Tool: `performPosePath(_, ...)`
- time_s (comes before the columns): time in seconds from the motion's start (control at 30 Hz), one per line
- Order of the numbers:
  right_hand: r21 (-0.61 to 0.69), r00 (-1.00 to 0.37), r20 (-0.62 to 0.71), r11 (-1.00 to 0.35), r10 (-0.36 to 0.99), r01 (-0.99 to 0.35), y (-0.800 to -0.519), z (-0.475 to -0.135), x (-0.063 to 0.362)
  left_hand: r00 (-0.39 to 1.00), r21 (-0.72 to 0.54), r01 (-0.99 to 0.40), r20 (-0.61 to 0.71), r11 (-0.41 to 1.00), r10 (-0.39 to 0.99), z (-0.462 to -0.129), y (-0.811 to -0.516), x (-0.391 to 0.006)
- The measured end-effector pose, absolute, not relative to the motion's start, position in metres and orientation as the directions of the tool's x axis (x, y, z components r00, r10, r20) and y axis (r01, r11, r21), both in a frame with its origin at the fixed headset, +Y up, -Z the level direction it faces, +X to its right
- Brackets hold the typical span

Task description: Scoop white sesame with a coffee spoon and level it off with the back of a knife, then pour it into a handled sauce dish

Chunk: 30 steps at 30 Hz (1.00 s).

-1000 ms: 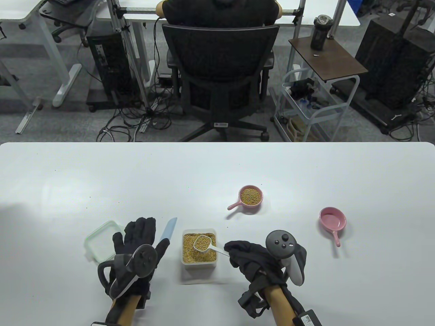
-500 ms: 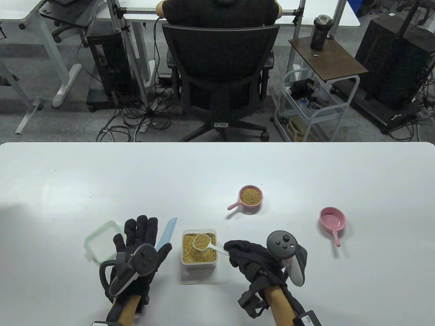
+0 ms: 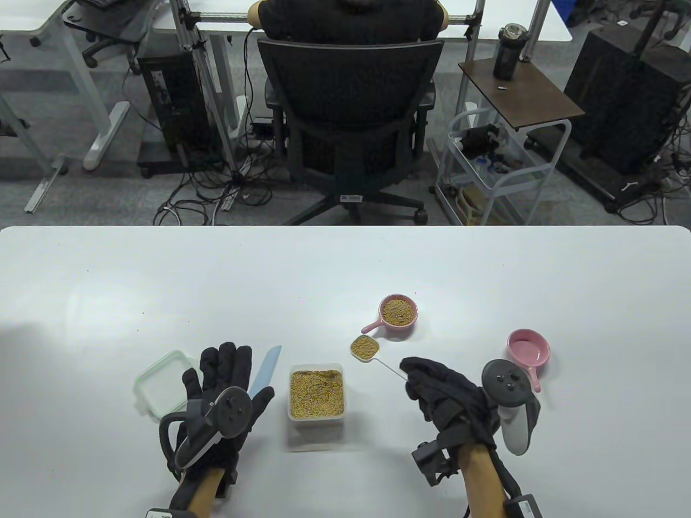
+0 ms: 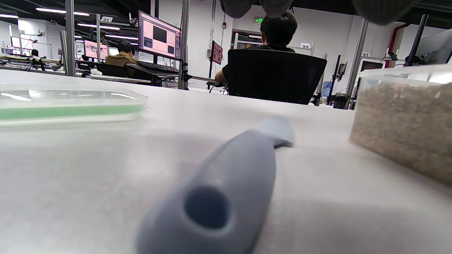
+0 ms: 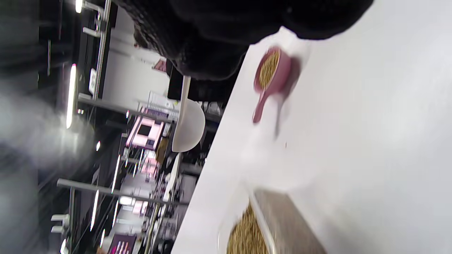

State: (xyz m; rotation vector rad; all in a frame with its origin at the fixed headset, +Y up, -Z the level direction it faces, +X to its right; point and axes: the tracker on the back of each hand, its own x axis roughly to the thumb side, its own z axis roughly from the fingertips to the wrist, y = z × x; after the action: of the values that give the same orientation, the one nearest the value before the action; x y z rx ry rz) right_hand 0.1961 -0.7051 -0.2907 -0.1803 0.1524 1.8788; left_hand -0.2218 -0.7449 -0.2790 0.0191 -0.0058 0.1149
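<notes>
Holding the spoon [image 3: 365, 347] by the tip of its thin handle, the right hand [image 3: 448, 396] has fingers curled in a pinch; spoon bowl is full of sesame and sits in the air just in front of the handle of the filled dish [image 3: 398, 312], between that dish and the tub [image 3: 317, 395]. Height over the table [image 3: 162, 280] cannot be read from the table view. Right wrist view, rotated sideways: white underside of the spoon bowl [image 5: 189, 127] hangs below the glove, filled dish [image 5: 272, 76] beyond it, tub corner [image 5: 254, 225] at the lower edge.

Sesame: tub is close to full, surface roughly flat. Filled dish holds seed nearly to the rim. A second pink dish [image 3: 529, 349] is empty, to the right, its handle partly behind the right hand's tracker.

Left hand [image 3: 224, 396] lies flat, fingers straight and slightly spread, over the knife [image 3: 265, 369]; light blue blade sticks out past the fingers, pointing away from the person, just left of the tub. Not gripping. Left wrist view: grey knife handle [image 4: 219, 197] lies on the table under the palm, blurred, with a hole near its end; tub wall [image 4: 402, 123] at right.

Clear lid [image 3: 156, 383] with green rim lies on the table left of the left hand, partly hidden by it.

A few loose seeds dot the table near the filled dish.
</notes>
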Motion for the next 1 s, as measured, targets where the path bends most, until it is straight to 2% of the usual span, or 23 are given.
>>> performPosePath(0.23, -0.241, -0.230, -0.281, -0.301, 0.932, -0.923, -0.694, -0.281, 0.267, 0.992, 0.013, -0.127, 0.004, 0.992, 0.126, -0.280, -0.745, -0.222)
performPosePath(0.47, -0.420, -0.143, -0.393, -0.316, 0.908, -0.851, -0.711, -0.273, 0.312, 0.992, 0.013, -0.130, -0.001, 0.991, 0.130, -0.281, -0.745, -0.223)
performPosePath(0.8, -0.480, -0.154, -0.538, -0.452, 0.829, -0.752, -0.735, -0.274, 0.329, 0.991, 0.005, -0.132, -0.004, 0.991, 0.132, -0.282, -0.746, -0.223)
performPosePath(1.0, -0.446, -0.280, -0.624, -0.627, 0.729, -0.638, -0.733, -0.276, 0.325, 0.991, -0.002, -0.133, -0.004, 0.991, 0.133, -0.283, -0.746, -0.223)
